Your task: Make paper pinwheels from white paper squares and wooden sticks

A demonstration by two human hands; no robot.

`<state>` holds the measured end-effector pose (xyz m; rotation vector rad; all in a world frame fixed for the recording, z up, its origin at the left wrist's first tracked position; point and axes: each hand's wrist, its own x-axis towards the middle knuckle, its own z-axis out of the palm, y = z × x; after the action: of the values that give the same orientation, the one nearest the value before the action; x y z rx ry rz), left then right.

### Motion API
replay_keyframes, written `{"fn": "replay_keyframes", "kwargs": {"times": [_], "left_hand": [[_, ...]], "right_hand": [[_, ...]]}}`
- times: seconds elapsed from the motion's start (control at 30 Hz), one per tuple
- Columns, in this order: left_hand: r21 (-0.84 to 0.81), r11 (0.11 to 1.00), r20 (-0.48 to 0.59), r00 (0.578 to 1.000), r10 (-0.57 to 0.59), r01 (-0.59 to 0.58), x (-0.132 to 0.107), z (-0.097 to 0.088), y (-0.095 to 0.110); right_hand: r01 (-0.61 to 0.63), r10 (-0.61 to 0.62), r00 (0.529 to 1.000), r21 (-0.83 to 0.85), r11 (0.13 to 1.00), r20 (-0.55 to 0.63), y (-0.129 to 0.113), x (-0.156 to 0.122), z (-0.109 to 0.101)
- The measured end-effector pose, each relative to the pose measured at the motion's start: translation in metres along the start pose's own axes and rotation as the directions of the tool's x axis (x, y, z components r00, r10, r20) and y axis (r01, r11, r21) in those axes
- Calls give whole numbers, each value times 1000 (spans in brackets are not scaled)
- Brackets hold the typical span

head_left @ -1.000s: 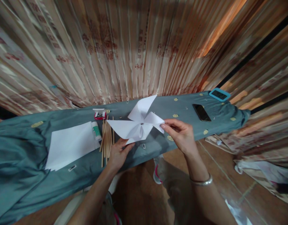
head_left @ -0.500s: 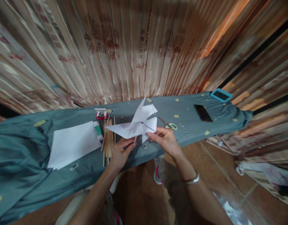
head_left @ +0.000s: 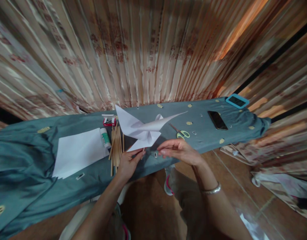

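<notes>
A white paper pinwheel [head_left: 148, 128] is held up over the cloth-covered table, its blades spread to both sides. My left hand [head_left: 129, 161] is closed round its thin stick just below the blades; most of the stick is hidden by the fingers. To the right of the pinwheel, my right hand [head_left: 179, 150] hovers with nothing in it, fingers stretched and a gap between thumb and fingertips. Wooden sticks [head_left: 115, 146] lie in a bunch just left of my left hand. Beyond my right hand rest scissors [head_left: 182, 134] with yellow-green handles.
White paper sheets [head_left: 79, 150] are stacked at the left, with a green and white glue stick [head_left: 105, 138] at their edge. An opened small red box [head_left: 109, 121] sits behind the sticks. A dark phone [head_left: 217, 120] and a blue-framed device [head_left: 237, 100] lie at the right.
The pinwheel's blades have turned to a new position. My right hand has let go of a blade and drawn away to the right. My left hand keeps its hold.
</notes>
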<state>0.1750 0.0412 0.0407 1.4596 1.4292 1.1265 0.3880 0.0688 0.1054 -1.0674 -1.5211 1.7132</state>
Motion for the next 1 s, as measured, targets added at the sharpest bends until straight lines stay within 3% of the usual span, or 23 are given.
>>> {"fn": "replay_keyframes", "kwargs": {"times": [0.07,0.1,0.17,0.23,0.27,0.37,0.5,0.77,1.0], "left_hand": [[-14,1000,-5,1000,-1,1,-1,1,-1],[-24,1000,-7,1000,8,-8,-1,1,-1],[-42,999,4,1000,23,-23,-2,2,-1],[-54,998,34,999,26,-24,-2,4,0],[-59,998,50,998,27,-24,-2,5,1],[-75,996,85,995,43,-37,-3,8,3],[-66,997,114,992,55,-47,-4,11,1],[-67,995,18,997,72,-71,-1,11,-6],[-53,993,0,994,107,-107,1,9,-1]], "right_hand": [[74,-81,984,-48,996,-158,0,-1,-14],[131,-146,952,-72,989,-268,1,0,-18],[255,-292,842,-143,956,-453,5,4,-21],[339,-410,751,-231,912,-518,8,8,-19],[363,-451,734,-268,893,-508,9,10,-17],[389,-491,751,-306,869,-442,9,12,-12],[397,-442,789,-194,897,-427,7,13,-9],[285,-316,808,-141,948,-497,13,15,-6],[179,-188,921,-60,982,-341,15,15,17]]}}
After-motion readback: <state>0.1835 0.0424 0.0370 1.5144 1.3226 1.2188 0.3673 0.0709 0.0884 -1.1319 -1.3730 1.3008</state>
